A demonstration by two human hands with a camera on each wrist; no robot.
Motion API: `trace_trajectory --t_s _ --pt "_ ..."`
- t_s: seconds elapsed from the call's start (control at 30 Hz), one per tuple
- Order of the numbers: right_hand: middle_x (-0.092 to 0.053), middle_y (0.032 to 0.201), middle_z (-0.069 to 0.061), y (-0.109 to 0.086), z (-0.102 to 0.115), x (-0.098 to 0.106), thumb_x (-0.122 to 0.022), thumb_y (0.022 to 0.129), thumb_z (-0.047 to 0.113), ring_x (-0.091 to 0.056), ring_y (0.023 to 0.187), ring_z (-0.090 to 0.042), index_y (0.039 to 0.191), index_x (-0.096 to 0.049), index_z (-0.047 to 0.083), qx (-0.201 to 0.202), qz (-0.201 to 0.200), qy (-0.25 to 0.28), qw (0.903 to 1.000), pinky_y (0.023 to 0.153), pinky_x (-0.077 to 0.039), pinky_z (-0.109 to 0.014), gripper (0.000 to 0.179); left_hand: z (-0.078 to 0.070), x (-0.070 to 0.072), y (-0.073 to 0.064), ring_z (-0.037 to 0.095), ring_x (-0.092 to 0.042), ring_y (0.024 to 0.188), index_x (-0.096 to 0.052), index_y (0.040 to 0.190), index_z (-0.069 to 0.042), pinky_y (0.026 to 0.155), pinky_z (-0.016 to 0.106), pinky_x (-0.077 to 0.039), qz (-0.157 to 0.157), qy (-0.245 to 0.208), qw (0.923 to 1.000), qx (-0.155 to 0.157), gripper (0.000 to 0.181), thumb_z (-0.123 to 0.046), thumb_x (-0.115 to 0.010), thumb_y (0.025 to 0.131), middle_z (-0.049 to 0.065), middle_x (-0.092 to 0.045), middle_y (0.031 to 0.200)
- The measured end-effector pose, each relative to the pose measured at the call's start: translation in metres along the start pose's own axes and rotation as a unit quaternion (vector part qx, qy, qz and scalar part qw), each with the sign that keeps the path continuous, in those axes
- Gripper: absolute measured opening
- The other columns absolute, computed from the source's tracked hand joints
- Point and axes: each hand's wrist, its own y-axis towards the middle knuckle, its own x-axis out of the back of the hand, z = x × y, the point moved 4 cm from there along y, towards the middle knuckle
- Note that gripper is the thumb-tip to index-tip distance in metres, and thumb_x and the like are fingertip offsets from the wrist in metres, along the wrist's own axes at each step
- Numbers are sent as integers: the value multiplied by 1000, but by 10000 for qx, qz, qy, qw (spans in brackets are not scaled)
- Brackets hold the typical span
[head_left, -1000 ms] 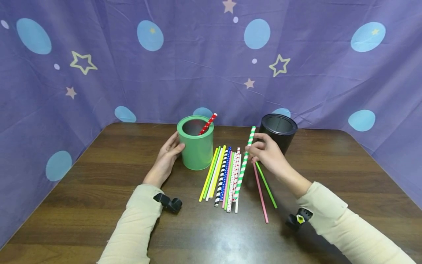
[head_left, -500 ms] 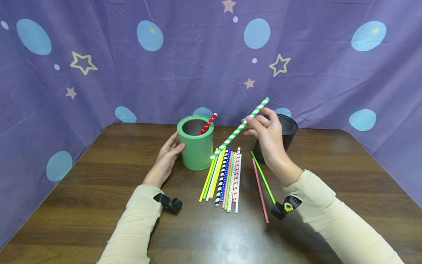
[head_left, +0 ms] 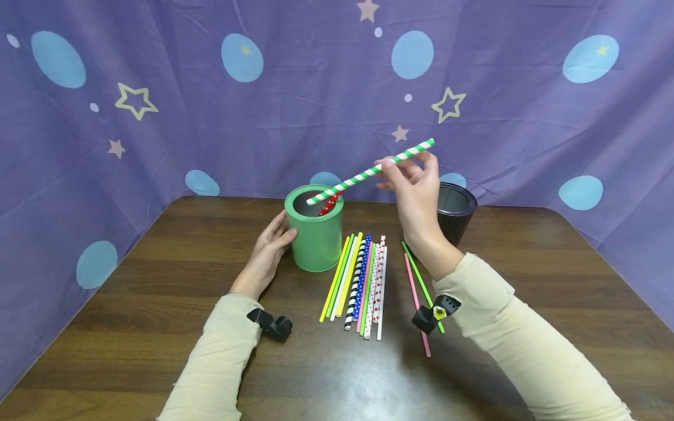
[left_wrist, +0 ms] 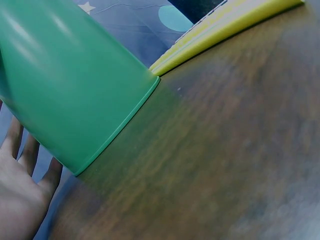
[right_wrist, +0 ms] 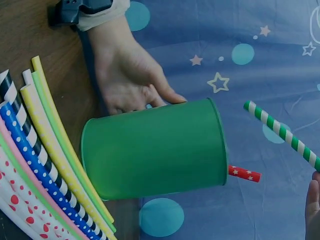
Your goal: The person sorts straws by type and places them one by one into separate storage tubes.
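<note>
My left hand [head_left: 265, 255] holds the side of an upright green can [head_left: 317, 242], thumb at the front and fingertips hidden behind. A red straw with white stars [right_wrist: 244, 173] stands in that can and leans over its rim. Up in the air, my right hand [head_left: 418, 196] pinches a green-and-white striped straw [head_left: 358, 178] with thumb and fingers. This straw slants down to the left, and its lower end overlaps the can's opening in the head view. In the right wrist view the straw's low end shows apart from the rim.
Several straws lie side by side right of the green can, including a black-and-white one [head_left: 354, 292] and a blue dotted one [head_left: 361, 280]. A pink straw [head_left: 409, 278] and a green straw [head_left: 418, 280] lie farther right. A black can [head_left: 457, 219] stands behind my right hand.
My right hand has lifted the green-and-white striped straw off the row, carried it up and left, and tilted it toward the green can. My left hand stays on the can.
</note>
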Motion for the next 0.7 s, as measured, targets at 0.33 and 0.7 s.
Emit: trace_trajectory --t_s 0.33,0.7 --pt "-70 87 2 -7 -21 -9 -62 92 -9 -67 79 -10 99 -46 9 -353 327 -494 9976 65 -54 -24 25 1 1 0 26 -20 148 -23 157 -7 119 45 -17 7 0 10000 -34 66 -4 -53 98 18 -24 160" --pt "-68 87 -1 -16 -43 -11 -66 90 -8 -69 74 -9 104 -52 0 -795 748 -896 9900 68 -56 -26 22 1 0 1 27 -22 147 -24 156 -4 119 46 -18 22 0 10000 -93 64 -2 -50 98 19 -26 159"
